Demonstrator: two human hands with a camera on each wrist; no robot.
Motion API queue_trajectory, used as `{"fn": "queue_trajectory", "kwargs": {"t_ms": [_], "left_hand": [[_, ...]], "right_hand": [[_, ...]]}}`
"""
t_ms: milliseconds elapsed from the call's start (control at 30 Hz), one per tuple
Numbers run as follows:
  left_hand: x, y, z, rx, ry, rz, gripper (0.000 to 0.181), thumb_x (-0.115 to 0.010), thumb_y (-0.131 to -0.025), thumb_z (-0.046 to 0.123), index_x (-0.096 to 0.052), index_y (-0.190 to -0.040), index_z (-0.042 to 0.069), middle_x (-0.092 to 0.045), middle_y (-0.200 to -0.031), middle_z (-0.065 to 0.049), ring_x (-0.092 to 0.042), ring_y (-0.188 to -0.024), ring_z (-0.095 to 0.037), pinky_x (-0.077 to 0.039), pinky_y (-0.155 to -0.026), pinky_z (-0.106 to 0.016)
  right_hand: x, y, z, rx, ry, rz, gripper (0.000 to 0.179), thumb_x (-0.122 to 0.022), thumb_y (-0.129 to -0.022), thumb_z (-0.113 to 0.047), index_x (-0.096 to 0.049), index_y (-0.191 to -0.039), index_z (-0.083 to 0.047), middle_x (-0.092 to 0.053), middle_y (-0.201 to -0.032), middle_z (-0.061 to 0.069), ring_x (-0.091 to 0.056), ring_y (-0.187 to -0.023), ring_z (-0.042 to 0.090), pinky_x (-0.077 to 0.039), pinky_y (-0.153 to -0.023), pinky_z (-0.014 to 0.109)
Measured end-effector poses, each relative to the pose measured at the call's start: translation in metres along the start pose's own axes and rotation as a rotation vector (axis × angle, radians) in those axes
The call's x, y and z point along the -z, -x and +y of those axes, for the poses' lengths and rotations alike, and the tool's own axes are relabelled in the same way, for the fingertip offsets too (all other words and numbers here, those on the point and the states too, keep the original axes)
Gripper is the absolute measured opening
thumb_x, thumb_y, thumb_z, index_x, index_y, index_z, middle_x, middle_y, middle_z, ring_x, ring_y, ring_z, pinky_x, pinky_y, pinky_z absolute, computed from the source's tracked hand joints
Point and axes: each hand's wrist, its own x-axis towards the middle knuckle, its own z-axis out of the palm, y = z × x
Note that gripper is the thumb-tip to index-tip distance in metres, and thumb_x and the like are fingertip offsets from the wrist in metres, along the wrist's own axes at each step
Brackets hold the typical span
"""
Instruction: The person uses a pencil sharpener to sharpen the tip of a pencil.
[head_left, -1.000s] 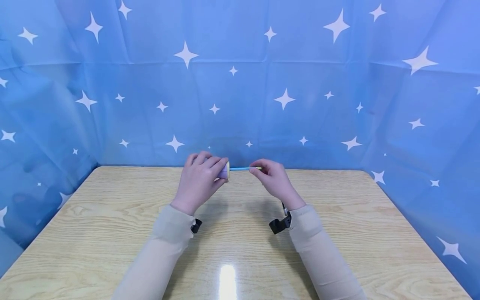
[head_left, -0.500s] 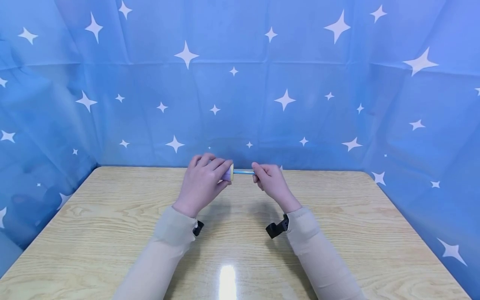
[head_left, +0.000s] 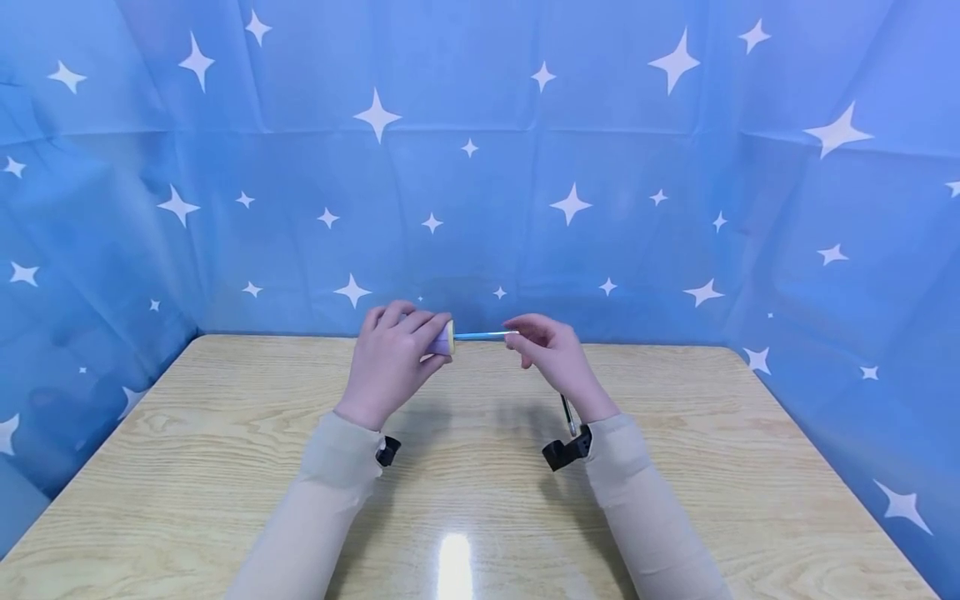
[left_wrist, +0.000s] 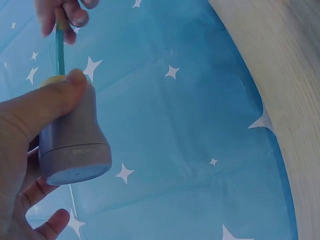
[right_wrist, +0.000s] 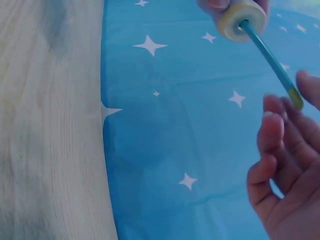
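Note:
My left hand [head_left: 390,362] grips a small pencil sharpener [left_wrist: 75,127] above the far edge of the table. The sharpener has a purple-grey body flaring to a wider base, with a pale yellow end facing right. A slim blue pencil [right_wrist: 271,62] with a yellow tip sticks out of the hole in that end, lying roughly level. Around the pencil's free end is my right hand [head_left: 555,354]; its thumb and fingers are spread apart, loosely curved beside the yellow tip. The pencil's other end is hidden inside the sharpener.
Below both hands lies a light wood-grain table [head_left: 480,467]. A blue curtain [head_left: 480,192] with white stars hangs behind it and along the sides. Black camera mounts [head_left: 566,452] sit at both wrists.
Half a second ago my right hand was turned over, with thumb and fingers closed on the pencil end; now it has rolled back and its fingers have loosened. The left hand keeps its grip.

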Motion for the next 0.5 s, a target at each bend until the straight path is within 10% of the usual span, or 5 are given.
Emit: {"fn": "queue_trajectory", "kwargs": {"t_ms": [500], "left_hand": [[0.0018, -0.0014, -0.0004, -0.033, 0.009, 0.028, 0.050, -0.086, -0.072, 0.029, -0.071, -0.118, 0.015, -0.070, -0.105, 0.000, -0.055, -0.104, -0.024, -0.040, -0.089, -0.043]], "right_hand": [[-0.0078, 0.0009, -0.0030, 0.053, 0.122, 0.044, 0.019, -0.061, -0.096, -0.013, -0.071, -0.105, -0.001, -0.067, -0.081, 0.013, -0.058, -0.067, 0.022, -0.047, -0.059, 0.030]]}}
